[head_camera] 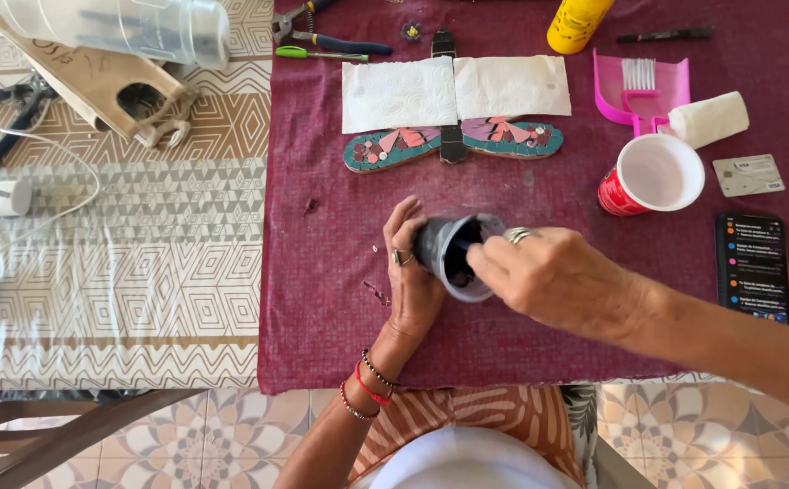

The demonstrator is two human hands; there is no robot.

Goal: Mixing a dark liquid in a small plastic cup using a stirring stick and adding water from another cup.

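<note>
the left hand (410, 276) is holding a small grey cup (449, 254) tilted on its side, with the fingers wrapping around its wall, just above the red cloth (322, 272) that is covering the counter (141, 272). the right hand (553, 276) is closing on the cup rim, and its fingertips (478, 260) are reaching into the dark opening; i cannot tell if they are pinching anything inside. the cup is staying near the middle of the cloth, below a mosaic dragonfly (453, 140) with two paper towels (453, 91) lying over its upper wings. to the right a red cup (652, 177) is lying on its side, near a pink dustpan (639, 86) and a phone (754, 265).
</note>
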